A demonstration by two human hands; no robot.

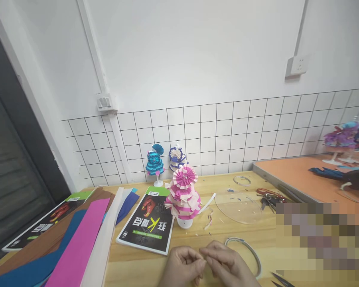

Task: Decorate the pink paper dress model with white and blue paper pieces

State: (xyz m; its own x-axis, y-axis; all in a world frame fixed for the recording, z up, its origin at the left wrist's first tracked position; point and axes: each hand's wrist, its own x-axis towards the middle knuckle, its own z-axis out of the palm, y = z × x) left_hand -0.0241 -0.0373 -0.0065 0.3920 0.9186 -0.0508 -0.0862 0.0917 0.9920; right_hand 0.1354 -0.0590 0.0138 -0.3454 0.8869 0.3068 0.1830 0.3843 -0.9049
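Near edge of worktop (134, 265): we are pinching left hand (182, 266) and right hand (229, 265) fingertips together on small pale scrap (204, 261) — barely showing. Wire ring (238, 239) lying just beside right hand. Farther in, pink-and-white paper figure (184, 195) standing beside black booklet (148, 225) — blue paper figure (154, 161) standing at far edge.
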